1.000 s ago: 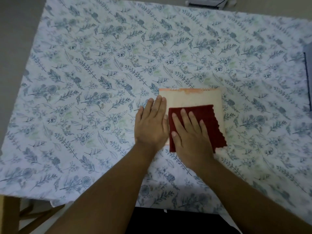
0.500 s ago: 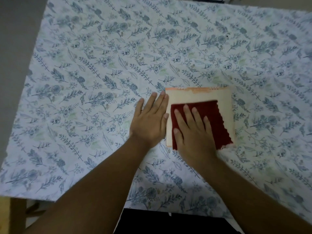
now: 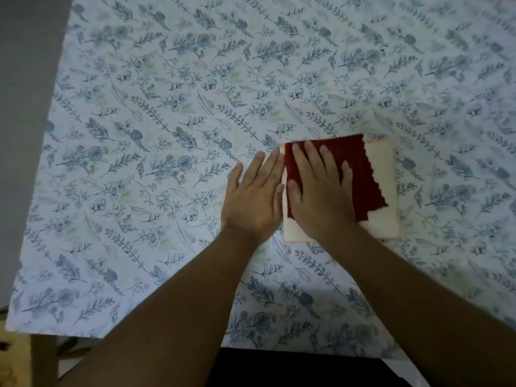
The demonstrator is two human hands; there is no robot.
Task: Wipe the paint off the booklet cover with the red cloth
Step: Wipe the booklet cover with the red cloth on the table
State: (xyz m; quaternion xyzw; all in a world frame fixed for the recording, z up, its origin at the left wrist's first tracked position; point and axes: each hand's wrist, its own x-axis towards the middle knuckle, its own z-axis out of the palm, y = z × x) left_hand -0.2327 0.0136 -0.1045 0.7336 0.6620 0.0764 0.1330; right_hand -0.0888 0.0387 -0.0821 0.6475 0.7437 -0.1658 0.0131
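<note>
Under the right grip (image 3: 318, 196), red cloth (image 3: 360, 174)

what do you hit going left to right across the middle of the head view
bare floral tablecloth → left hand flat on it → right hand pressing the red cloth → uncovered right strip of the booklet → tablecloth again

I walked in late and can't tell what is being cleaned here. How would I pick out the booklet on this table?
Start from the tablecloth printed with blue leaves that covers the table. Right of its middle, both hands lie flat; the right hand presses a red cloth onto the booklet. It is the only plain cream rectangle there, with a thin orange edge, partly hidden under the cloth.
</note>
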